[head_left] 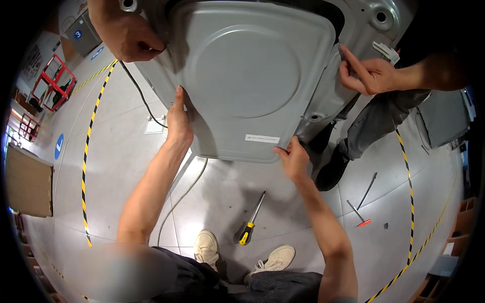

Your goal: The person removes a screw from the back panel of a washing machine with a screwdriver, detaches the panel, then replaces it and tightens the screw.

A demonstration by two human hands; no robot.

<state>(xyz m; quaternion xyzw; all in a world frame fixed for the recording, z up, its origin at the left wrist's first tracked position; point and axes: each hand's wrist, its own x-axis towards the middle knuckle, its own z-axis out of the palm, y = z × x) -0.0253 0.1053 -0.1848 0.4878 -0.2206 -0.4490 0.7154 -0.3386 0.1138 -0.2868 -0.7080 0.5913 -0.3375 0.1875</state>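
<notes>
A large grey metal cover panel with a round embossed ring and a small white label fills the upper middle. It lies against a grey metal housing. My left hand grips its left edge, thumb up and the other fingers hidden behind. At the lower right corner, my right hand pinches the bottom edge between thumb and fingers. Another person's hand is curled at the panel's upper left. A further hand, also not mine, points a finger at the upper right edge.
A yellow-and-black screwdriver lies on the floor before my shoes. To the right lies a T-shaped tool with a red end. A dark cable runs down at the left. A person's leg stands close at the right. Striped tape marks the floor.
</notes>
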